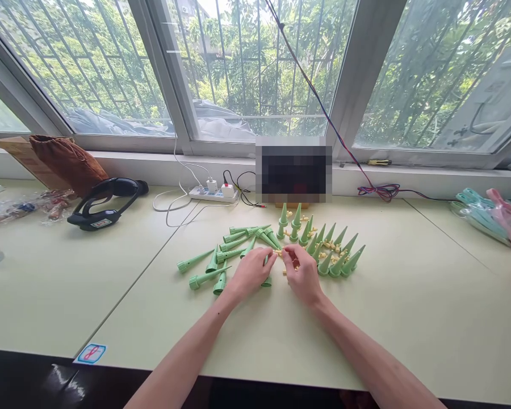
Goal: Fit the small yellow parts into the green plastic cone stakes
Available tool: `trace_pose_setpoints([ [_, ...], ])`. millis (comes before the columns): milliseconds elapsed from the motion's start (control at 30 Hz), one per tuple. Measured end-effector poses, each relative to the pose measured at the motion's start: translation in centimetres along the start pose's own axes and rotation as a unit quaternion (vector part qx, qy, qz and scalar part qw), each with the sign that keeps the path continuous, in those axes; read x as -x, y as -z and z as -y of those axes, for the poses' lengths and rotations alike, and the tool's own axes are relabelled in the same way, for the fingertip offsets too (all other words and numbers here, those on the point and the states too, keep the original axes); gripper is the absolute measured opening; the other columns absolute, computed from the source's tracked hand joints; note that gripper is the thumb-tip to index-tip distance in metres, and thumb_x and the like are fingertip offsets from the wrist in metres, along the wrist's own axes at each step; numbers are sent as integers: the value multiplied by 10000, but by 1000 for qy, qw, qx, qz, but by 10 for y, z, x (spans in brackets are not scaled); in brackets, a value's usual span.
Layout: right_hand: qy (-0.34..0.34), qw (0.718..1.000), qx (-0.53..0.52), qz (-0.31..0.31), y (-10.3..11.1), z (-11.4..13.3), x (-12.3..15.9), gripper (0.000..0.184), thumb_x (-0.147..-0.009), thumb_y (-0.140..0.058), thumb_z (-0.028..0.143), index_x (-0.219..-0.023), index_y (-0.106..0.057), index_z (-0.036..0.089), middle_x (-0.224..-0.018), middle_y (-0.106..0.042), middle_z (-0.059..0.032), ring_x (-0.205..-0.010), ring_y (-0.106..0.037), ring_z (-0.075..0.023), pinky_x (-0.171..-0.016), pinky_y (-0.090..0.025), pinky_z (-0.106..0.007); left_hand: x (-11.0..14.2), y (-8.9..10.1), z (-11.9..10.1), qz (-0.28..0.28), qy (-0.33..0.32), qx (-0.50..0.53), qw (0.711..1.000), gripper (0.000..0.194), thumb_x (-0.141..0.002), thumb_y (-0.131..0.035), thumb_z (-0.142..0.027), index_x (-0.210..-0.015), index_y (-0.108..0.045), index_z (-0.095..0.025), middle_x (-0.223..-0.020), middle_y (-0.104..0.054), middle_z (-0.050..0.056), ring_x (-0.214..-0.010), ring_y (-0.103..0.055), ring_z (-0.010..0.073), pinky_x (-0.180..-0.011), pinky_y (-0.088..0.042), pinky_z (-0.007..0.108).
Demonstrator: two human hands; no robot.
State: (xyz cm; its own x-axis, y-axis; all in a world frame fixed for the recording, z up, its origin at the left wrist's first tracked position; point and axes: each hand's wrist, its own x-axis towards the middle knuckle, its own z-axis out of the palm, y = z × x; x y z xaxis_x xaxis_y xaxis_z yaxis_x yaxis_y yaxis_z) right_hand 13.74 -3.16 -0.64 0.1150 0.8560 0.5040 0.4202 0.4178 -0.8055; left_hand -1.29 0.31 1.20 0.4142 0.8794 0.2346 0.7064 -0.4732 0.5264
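Note:
My left hand (pixel 252 270) and my right hand (pixel 302 274) meet above the table, fingertips pinched round a small yellow plastic valve (pixel 278 253). Fingers hide most of it. Loose green watering spikes (pixel 196 260) lie in a jumble around my left hand, several on their sides. One green spike's open end (pixel 266 282) shows just under that hand, the rest of it covered. To the right of my right hand, green spikes (pixel 352 260) stand points up in rough rows. Small yellow valves (pixel 333 246) are scattered among them.
Behind the spikes is a blurred dark screen (pixel 296 173). A white power strip (pixel 213 194) with cables sits near the window ledge. Black headphones (pixel 106 203) and a brown drawstring pouch (pixel 68 165) are at left. Plastic-wrapped items (pixel 494 216) lie far right.

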Motion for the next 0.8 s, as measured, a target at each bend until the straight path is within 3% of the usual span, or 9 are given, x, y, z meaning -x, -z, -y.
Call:
trace_pose_setpoints([
  [233,-1,1000,-3,7,0,-1,0,241,-967,-462,380,-935,-598,183,-790,-619,-35,-640,-540,-145,-549,-492,-278,-3,-3,7,-26,16,56,998,199,-903,-444,-335,-852,-580,-199,-766,-599,23,-660,-535,166,-620,-401,285],
  [500,-3,1000,-4,10,0,0,0,226,-965,-468,365,-937,-597,181,-803,-621,-39,-647,-541,-148,-550,-476,-278,-5,-4,9,-37,42,107,993,149,-890,-476,-334,-872,-550,-205,-749,-581,-8,-524,-458,108,-533,-374,249],
  [800,-5,1000,-4,17,0,0,0,206,-962,-474,341,-925,-595,179,-815,-622,-37,-648,-543,-146,-563,-459,-273,-6,-5,8,-68,67,207,974,171,-896,-479,-326,-1027,-482,-216,-708,-513,-43,-461,-425,75,-463,-337,215],
])
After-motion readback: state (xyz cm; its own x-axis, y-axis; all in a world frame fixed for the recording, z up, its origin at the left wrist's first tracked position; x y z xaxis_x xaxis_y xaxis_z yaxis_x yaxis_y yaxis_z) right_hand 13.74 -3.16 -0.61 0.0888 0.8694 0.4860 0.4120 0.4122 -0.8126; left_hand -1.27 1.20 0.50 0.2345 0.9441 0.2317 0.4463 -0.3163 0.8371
